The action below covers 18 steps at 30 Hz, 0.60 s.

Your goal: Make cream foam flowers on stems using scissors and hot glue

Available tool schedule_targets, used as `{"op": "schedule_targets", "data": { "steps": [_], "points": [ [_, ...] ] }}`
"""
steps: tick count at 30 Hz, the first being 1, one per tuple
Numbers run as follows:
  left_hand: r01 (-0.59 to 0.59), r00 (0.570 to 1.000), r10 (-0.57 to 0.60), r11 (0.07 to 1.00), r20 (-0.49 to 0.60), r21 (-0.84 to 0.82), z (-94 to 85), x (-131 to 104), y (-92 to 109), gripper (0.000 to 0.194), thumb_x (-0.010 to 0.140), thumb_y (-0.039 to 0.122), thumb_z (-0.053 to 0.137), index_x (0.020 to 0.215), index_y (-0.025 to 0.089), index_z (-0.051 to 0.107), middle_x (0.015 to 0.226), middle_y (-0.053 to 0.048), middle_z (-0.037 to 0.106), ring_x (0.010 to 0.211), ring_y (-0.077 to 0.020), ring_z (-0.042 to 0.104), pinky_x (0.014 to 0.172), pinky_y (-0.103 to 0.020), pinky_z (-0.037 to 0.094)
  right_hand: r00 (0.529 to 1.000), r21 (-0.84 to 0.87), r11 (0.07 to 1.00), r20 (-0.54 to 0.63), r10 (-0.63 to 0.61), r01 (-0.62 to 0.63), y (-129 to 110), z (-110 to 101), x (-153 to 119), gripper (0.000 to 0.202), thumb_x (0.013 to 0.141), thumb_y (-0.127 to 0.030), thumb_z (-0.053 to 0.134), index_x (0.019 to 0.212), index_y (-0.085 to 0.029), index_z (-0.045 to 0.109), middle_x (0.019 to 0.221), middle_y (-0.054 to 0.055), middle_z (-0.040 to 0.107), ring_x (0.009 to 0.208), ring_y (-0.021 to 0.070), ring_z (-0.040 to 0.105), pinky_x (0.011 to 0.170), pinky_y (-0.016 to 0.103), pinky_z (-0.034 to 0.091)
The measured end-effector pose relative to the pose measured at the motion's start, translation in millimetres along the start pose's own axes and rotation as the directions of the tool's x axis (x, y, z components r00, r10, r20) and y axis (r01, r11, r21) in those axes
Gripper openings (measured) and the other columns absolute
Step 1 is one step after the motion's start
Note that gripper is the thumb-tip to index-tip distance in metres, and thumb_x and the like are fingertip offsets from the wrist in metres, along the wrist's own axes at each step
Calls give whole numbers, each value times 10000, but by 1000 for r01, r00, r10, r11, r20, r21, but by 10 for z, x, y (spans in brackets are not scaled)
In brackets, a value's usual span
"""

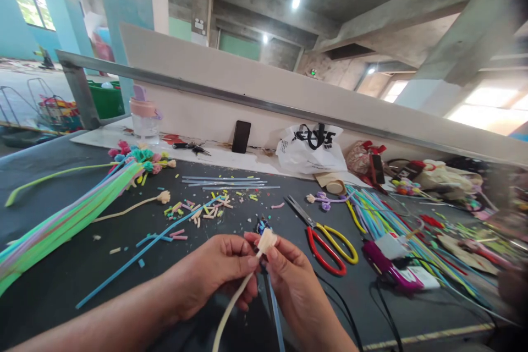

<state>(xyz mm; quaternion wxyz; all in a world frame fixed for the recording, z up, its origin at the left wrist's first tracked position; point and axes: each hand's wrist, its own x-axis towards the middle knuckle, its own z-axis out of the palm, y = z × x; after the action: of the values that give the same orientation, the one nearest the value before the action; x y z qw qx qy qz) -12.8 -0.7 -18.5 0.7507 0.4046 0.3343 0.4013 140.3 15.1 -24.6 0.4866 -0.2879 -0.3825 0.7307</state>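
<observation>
Near the front centre, my left hand (226, 264) pinches a long cream tube (231, 305) just below its flared, petal-like end (267, 239). The fingers of my right hand (291, 275) close on the right side of that same cream end. A dark blue cluster (262, 224) shows just behind the fingertips; its lower part is hidden. A blue tube (275, 313) and a dark rod hang down between my hands. Scissors (319, 231) with red and yellow handles lie partly open to the right of my right hand.
Cut tube pieces (202, 210) lie scattered beyond my hands. A green tube bundle (74, 214) is at left, more tubes (379, 209) and a purple tool (388, 267) with a black cable at right. A phone (241, 137), bottle (144, 121) and white bag (311, 151) stand behind.
</observation>
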Motion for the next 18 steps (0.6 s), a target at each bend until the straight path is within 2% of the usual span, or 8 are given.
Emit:
{"op": "schedule_targets", "data": {
  "steps": [5, 8, 10, 12, 15, 18],
  "points": [
    [78, 996, -69, 985, 62, -154, -153, 51, 46, 184, 774, 308, 606, 763, 128, 575, 543, -10, 604, 432, -77, 536, 440, -172, 445, 1000, -56, 998, -10, 1, -2, 56, -43, 53, 295, 703, -344, 717, 954, -191, 697, 982, 82, 696, 942, 215, 603, 872, 350, 426],
    [100, 994, -88, 963, 60, -251, -257, 66, 17, 162, 772, 288, 611, 773, 132, 568, 539, -1, 588, 423, -77, 527, 381, -148, 402, 992, -287, 958, -122, -14, -21, 64, -100, 107, 327, 687, -380, 723, 954, -195, 692, 897, 69, 708, 869, 212, 616, 857, 362, 422],
    [97, 995, -83, 951, 59, -294, -307, 73, -10, 150, 771, 279, 613, 761, 139, 558, 539, 6, 579, 407, -73, 513, 352, -140, 380, 983, -498, 865, -179, -40, -56, 45, -141, 136, 305, 673, -399, 722, 871, -169, 700, 793, 69, 706, 767, 208, 619, 774, 344, 442],
    [88, 996, -71, 940, 62, -330, -332, 76, -30, 139, 773, 266, 608, 746, 145, 547, 527, 12, 567, 388, -70, 499, 333, -137, 367, 981, -648, 760, -175, -80, -54, 14, -177, 143, 275, 696, -429, 683, 732, -156, 676, 670, 54, 675, 648, 189, 595, 664, 312, 441],
    [81, 995, -56, 930, 80, -358, -336, 75, -39, 140, 786, 277, 593, 751, 150, 546, 517, 16, 557, 374, -71, 493, 324, -138, 370, 981, -774, 630, -76, -177, 53, -24, -212, 98, 346, 794, -463, 550, 612, -171, 578, 539, -1, 555, 521, 137, 502, 545, 259, 389],
    [67, 996, -39, 936, 86, -347, -324, 68, -45, 144, 798, 288, 578, 759, 154, 545, 523, 15, 557, 377, -75, 497, 326, -142, 378, 952, -871, 464, 15, -306, 163, -35, -211, 9, 371, 842, -452, 476, 586, -184, 503, 506, -42, 404, 474, 105, 376, 465, 230, 298]
  ]
}}
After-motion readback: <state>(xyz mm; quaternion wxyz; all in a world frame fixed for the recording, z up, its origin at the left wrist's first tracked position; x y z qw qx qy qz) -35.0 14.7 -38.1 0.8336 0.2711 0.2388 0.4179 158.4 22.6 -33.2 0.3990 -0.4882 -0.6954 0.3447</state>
